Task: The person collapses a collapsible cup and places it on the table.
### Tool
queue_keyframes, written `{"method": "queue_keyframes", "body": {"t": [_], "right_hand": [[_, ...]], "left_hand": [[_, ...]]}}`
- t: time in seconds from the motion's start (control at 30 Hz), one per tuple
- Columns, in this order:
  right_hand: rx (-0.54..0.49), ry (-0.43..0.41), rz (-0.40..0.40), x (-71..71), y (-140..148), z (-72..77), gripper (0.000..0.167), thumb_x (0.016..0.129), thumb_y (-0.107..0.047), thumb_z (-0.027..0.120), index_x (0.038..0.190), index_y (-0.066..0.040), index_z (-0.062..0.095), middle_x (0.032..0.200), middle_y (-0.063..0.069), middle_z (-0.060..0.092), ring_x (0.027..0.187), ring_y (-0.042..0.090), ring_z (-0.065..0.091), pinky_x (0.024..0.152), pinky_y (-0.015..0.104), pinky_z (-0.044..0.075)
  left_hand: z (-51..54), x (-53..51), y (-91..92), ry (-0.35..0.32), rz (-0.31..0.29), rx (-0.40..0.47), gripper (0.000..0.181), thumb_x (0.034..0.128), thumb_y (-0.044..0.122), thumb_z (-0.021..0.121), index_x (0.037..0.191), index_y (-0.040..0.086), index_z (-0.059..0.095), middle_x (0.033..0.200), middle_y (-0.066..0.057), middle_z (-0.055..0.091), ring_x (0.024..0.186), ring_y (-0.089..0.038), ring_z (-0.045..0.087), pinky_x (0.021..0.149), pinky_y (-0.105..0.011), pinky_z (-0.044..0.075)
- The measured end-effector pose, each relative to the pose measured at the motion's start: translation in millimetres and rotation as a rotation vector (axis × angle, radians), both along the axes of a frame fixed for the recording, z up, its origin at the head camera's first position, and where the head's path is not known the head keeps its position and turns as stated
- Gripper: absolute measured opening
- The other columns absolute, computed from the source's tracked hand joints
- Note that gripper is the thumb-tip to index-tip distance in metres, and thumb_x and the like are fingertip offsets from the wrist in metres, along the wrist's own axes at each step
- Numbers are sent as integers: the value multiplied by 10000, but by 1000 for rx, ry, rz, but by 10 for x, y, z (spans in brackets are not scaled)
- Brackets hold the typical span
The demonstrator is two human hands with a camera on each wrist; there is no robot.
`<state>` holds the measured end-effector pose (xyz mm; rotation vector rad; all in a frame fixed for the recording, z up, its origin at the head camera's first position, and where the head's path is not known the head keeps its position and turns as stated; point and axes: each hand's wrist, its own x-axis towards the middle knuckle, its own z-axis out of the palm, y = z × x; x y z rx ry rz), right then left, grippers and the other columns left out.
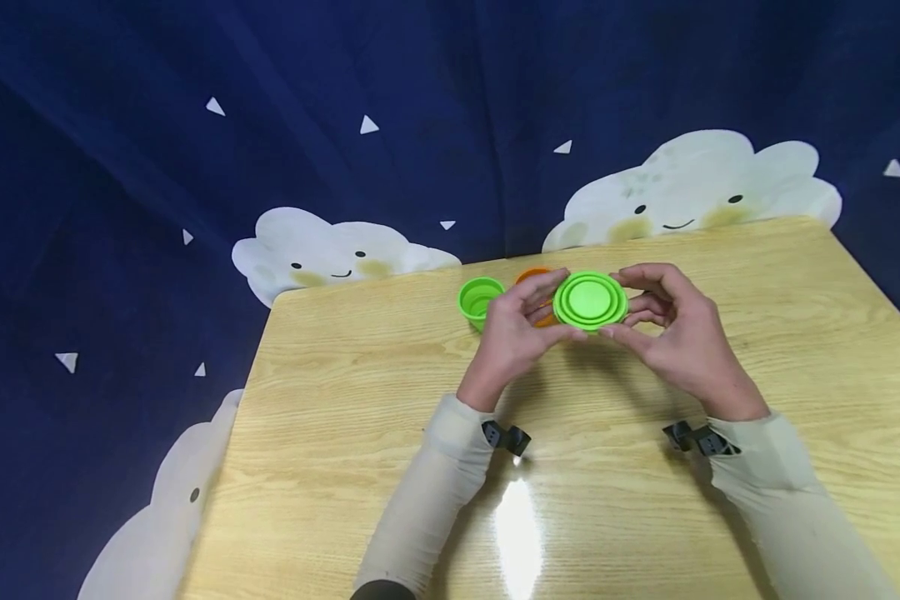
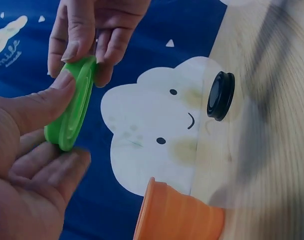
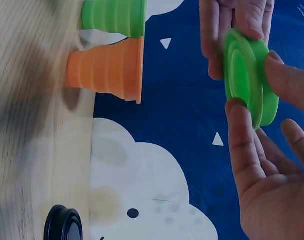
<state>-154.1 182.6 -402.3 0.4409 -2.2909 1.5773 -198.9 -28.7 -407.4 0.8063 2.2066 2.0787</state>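
A green collapsible cup [image 1: 590, 300], folded flat into rings, is held above the table between both hands. My left hand [image 1: 513, 333] pinches its left edge between thumb and fingers. At the opposite edge, my right hand [image 1: 678, 333] grips it the same way. In the left wrist view the folded cup [image 2: 74, 105] appears nearly edge-on. Behind the left hand stand an expanded green cup [image 1: 480, 300] and an expanded orange cup [image 3: 107, 70], both upright; the left hand partly covers them in the head view.
A black round, ridged disc-like object [image 2: 221, 96] stands on the table near its far edge; in the head view the right hand hides it. The wooden table [image 1: 330, 417] meets a dark blue curtain [image 1: 390, 167] with white clouds at the back.
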Motion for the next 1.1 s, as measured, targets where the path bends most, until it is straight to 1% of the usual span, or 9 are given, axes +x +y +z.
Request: {"method": "queue_keyframes", "body": {"t": [0.17,0.23,0.4,0.53,0.67,0.77,0.87,0.97,1.1], "right_hand": [[41,10,-14,-3,13,2,701,731,125,840,1352,-41,561,1283,90,627,1010,110,638,848,190,533],[69,6,-28,-6,22,0,693,739,92,851,1356,-47,567,1288,76,631,1045,92,628,882,198,524],[123,1,-70,-4,47,-8,699,736,11,887,1371,-59,603,1308,98,635,1066,68,596,909,121,469],[132,1,-76,-11,69,-21,706,721,7,898,1367,-40,617,1302,129,638,1047,51,592,904,82,444],[126,-11,-65,-30,100,-31,736,699,16,909,1371,-34,614,1281,136,652,1057,98,612,912,94,454],[140,-35,-70,-47,123,-42,751,693,-6,920,1377,-45,613,1283,133,654,1066,180,631,904,85,452],[155,-67,-77,-68,144,-67,737,711,-44,920,1380,-46,611,1302,137,646,1073,259,645,886,68,448],[156,-102,-86,-91,174,-113,713,735,-78,912,1379,-35,608,1317,155,636,1089,319,654,867,59,451],[167,-152,-100,-129,228,-197,713,751,-126,910,1385,-33,600,1334,162,625,1117,352,651,842,51,456]], "left_hand": [[-5,4,17,61,47,-45,590,686,-52,888,1237,-50,678,1278,-159,659,1208,-116,602,993,-260,490],[-9,13,23,84,74,-51,581,674,-41,897,1216,-51,690,1269,-158,663,1198,-106,608,983,-289,506],[-41,26,53,158,132,-94,563,655,-5,916,1178,-46,711,1244,-136,678,1169,-79,620,945,-308,533],[-69,34,81,211,166,-147,560,651,33,926,1167,-35,720,1240,-116,682,1176,-89,618,942,-258,523],[-100,40,133,191,174,-118,586,650,10,923,1190,-47,704,1247,-131,677,1168,-111,626,944,-256,522],[-134,43,172,169,183,-104,627,654,-4,919,1229,-58,677,1253,-151,669,1149,-111,635,948,-231,510],[-180,30,213,186,199,-134,653,657,6,919,1251,-64,658,1255,-163,663,1143,-107,635,944,-201,500],[-238,0,268,189,214,-164,648,665,18,921,1253,-59,659,1262,-157,659,1179,-112,615,956,-184,484],[-325,-32,353,185,245,-247,649,684,74,924,1269,-30,662,1281,-116,653,1175,-77,607,978,-155,450]]}}
